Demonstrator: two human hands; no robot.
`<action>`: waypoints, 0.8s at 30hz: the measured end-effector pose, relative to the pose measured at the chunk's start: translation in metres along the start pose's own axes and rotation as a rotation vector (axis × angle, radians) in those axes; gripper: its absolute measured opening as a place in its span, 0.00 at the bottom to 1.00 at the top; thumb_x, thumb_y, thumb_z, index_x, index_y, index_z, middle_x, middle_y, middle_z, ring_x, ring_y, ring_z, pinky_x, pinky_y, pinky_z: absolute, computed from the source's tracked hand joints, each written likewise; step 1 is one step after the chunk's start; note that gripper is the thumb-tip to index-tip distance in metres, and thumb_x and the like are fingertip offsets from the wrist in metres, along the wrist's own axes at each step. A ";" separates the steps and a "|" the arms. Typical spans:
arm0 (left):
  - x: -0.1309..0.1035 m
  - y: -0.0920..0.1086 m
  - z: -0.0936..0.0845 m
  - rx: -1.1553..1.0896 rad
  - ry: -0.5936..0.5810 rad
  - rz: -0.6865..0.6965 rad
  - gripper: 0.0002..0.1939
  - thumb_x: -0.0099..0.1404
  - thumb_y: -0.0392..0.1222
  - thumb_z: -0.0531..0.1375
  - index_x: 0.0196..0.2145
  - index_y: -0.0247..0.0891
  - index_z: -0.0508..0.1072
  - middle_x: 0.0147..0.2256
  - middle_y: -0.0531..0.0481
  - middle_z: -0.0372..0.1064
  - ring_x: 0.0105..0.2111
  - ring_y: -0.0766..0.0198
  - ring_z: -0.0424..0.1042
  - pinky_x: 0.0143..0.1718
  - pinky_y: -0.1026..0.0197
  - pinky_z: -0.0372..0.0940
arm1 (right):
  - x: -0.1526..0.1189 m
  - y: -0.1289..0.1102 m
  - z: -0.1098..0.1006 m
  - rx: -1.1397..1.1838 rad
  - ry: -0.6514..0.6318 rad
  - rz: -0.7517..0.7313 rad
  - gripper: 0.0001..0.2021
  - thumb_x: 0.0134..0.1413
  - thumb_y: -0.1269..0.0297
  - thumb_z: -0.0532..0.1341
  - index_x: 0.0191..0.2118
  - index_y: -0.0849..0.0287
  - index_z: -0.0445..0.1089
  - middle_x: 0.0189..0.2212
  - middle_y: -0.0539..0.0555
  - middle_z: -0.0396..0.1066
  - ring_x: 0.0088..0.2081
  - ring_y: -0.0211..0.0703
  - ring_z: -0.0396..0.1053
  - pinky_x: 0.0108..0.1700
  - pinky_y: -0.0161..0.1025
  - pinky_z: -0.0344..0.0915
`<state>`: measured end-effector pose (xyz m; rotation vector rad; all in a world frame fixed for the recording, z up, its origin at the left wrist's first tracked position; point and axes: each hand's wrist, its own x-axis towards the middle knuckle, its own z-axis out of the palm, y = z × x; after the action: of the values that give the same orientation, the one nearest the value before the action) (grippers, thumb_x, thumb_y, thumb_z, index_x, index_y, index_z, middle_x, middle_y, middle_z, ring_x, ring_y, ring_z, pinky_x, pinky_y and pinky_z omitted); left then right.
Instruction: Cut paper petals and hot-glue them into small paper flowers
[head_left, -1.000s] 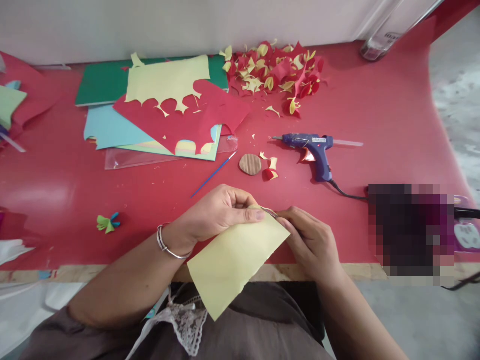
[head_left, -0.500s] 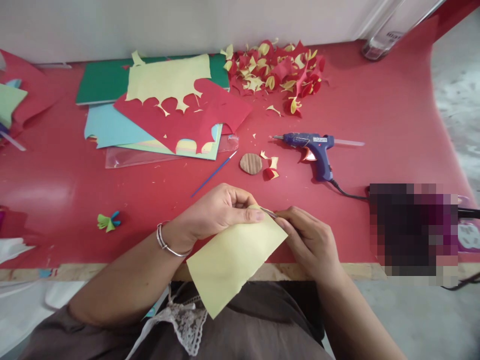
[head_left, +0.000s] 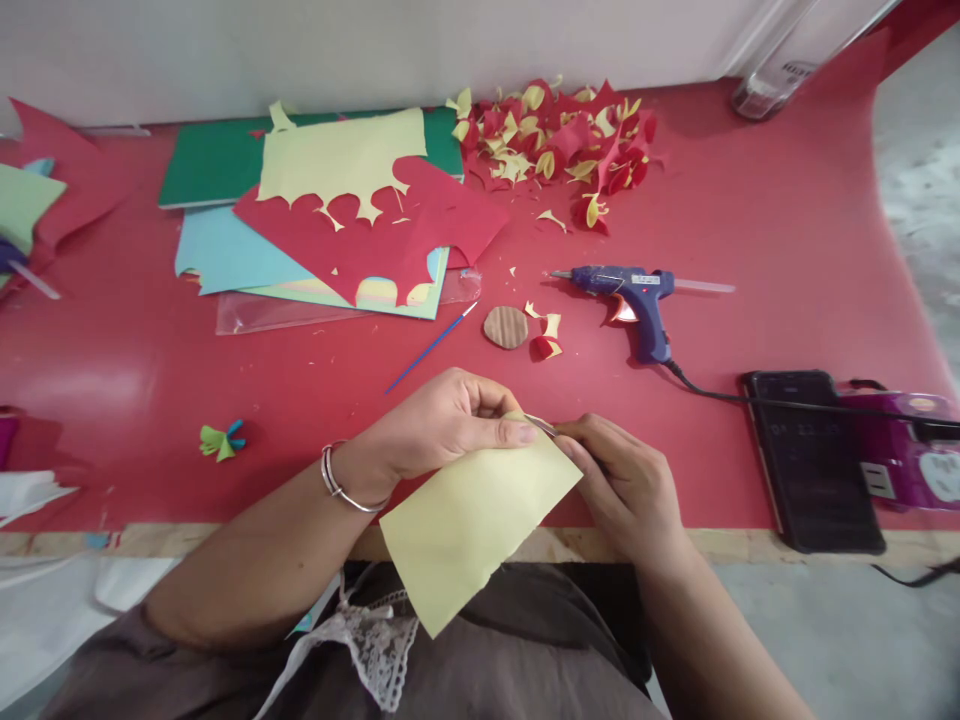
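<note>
A pale yellow sheet of paper point(head_left: 480, 530) slants down toward my lap, pinched near its upper edge between the thumb and fingers of my left hand point(head_left: 469, 425). My right hand point(head_left: 619, 480) is closed around scissors point(head_left: 541, 426), whose thin metal blades reach the paper's top edge beside my left thumb. The fingers hide the scissors' handles. Beyond my hands lie an oval piece of corrugated cardboard point(head_left: 506, 327), a blue thin paintbrush point(head_left: 431, 347) and a small red and yellow paper piece point(head_left: 547, 347).
A blue glue gun point(head_left: 626, 295) lies at right, its cord running past a phone point(head_left: 814, 460) to a purple power strip point(head_left: 911, 450). Cut sheets point(head_left: 345, 155) and a pile of red and yellow scraps point(head_left: 555, 140) lie behind. A green-blue paper flower point(head_left: 223, 440) sits left.
The whole view has shifted slightly, so things sit a little further right. Both hands keep their hold on the paper and scissors, almost still.
</note>
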<state>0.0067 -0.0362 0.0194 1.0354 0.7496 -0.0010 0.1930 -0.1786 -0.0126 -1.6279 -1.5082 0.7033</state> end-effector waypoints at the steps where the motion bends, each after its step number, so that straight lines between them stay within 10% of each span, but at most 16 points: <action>1: 0.000 0.000 0.000 0.001 -0.002 0.002 0.21 0.61 0.53 0.75 0.28 0.34 0.75 0.25 0.56 0.67 0.23 0.73 0.63 0.23 0.70 0.58 | 0.000 0.000 0.000 0.002 0.001 0.004 0.13 0.75 0.60 0.58 0.38 0.56 0.76 0.29 0.52 0.75 0.29 0.39 0.72 0.33 0.36 0.68; 24: 0.001 -0.003 0.000 -0.042 -0.037 -0.011 0.21 0.63 0.54 0.75 0.29 0.33 0.75 0.25 0.55 0.67 0.23 0.74 0.63 0.22 0.71 0.59 | 0.000 -0.001 0.000 -0.001 0.008 -0.025 0.11 0.75 0.64 0.59 0.38 0.56 0.75 0.29 0.50 0.74 0.29 0.39 0.72 0.33 0.35 0.67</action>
<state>0.0061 -0.0375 0.0168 0.9891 0.7184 -0.0137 0.1923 -0.1786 -0.0119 -1.6082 -1.5209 0.6813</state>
